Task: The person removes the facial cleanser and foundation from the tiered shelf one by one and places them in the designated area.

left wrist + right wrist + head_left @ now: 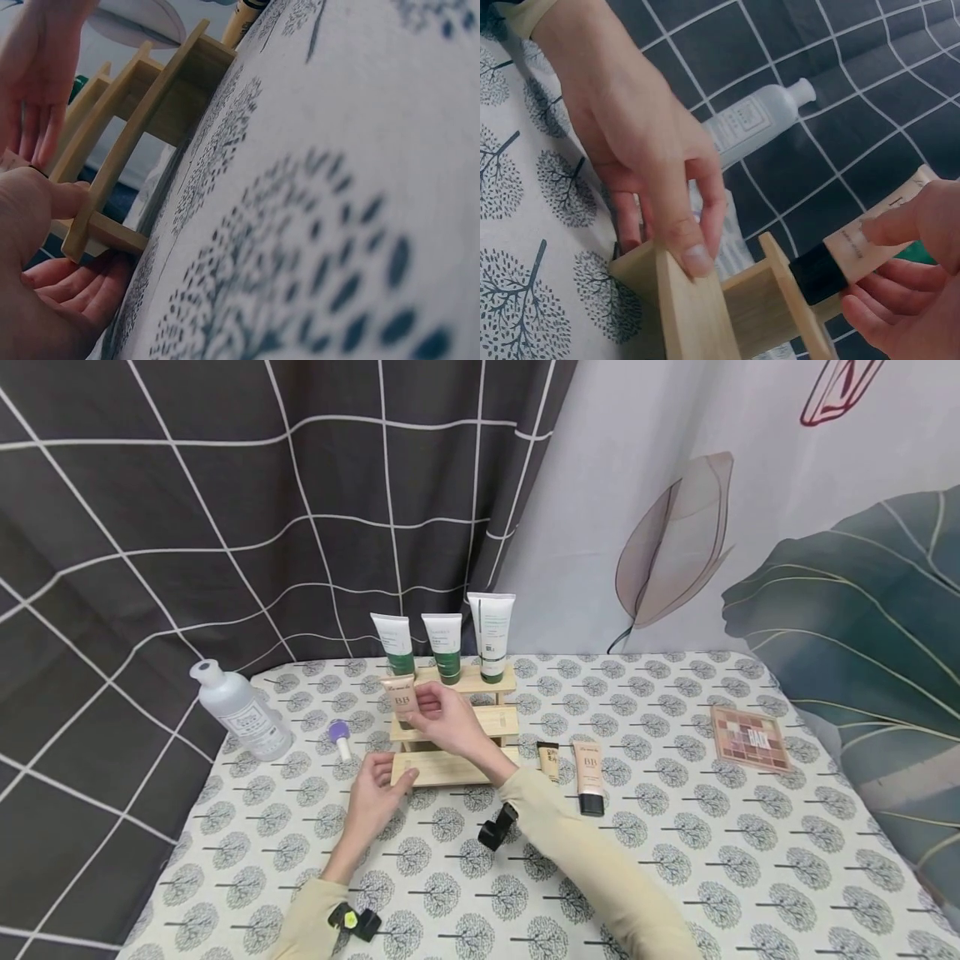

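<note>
A three-tier wooden stand (442, 768) stands at the middle of the table. My left hand (377, 797) grips the left end of its lowest step, thumb on top and fingers beneath. In my right hand (450, 718) is a beige BB cream tube (401, 695), pinched upright over the left end of the middle step. The right wrist view shows its black cap (819, 274) pointing down, right at that step's edge. Three white-and-green squeeze tubes (445, 643) stand on the top step behind.
To the right of the stand lie a small tube with a dark cap (549, 762) and another BB cream tube (588, 768). An eyeshadow palette (750, 739) lies farther right. On the left are a pump-less white bottle (247, 714) and a small purple-headed item (340, 735).
</note>
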Demonstrator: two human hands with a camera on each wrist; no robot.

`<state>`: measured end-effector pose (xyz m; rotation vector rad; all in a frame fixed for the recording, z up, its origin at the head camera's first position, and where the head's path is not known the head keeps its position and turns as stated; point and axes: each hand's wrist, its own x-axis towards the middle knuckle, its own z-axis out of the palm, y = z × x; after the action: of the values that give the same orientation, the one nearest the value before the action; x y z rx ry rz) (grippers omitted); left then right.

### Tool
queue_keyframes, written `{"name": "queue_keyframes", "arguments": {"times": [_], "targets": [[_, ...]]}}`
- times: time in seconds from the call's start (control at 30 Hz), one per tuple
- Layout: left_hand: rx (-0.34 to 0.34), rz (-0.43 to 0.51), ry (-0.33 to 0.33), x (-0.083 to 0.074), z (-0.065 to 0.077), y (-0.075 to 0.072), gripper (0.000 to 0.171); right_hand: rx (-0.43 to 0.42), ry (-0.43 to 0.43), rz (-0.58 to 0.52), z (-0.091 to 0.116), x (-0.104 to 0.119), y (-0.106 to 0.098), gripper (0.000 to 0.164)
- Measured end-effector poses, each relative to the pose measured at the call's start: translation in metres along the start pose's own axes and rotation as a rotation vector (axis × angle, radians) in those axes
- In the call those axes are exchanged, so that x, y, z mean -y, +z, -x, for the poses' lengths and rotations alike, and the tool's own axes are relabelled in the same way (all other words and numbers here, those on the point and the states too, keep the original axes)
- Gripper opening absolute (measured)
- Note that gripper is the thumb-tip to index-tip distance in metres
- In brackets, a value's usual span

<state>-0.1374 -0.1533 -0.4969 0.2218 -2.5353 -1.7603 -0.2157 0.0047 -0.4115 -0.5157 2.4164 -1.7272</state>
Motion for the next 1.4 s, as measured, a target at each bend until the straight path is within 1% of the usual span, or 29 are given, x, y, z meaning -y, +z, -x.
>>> {"name": "queue_keyframes", "arguments": {"times": [0.23, 0.5, 0.67, 0.9, 1.17, 1.4], "targets": [[0.008, 0.008, -0.025, -0.001, -0.001, 0.002, 0.052, -0.017, -0.014, 0.048, 0.0, -0.006, 0.003, 0.033], [0.003, -0.001, -0.005, 0.0, -0.001, 0.004, 0.05, -0.052, -0.06, 0.09, 0.003, -0.013, 0.001, 0.024], [0.006, -0.008, -0.009, 0.0, -0.001, 0.003, 0.051, -0.06, -0.065, 0.096, 0.007, -0.015, -0.003, 0.025], [0.006, -0.014, -0.016, 0.002, -0.001, 0.001, 0.053, -0.083, -0.079, 0.076, 0.017, -0.013, -0.011, 0.026], [0.009, -0.022, -0.011, 0.002, -0.001, -0.001, 0.054, -0.088, -0.047, 0.056, 0.029, -0.013, -0.021, 0.025], [0.009, -0.023, -0.013, 0.002, -0.002, 0.0, 0.054, -0.129, -0.061, 0.067, 0.042, -0.016, -0.03, 0.027]]}}
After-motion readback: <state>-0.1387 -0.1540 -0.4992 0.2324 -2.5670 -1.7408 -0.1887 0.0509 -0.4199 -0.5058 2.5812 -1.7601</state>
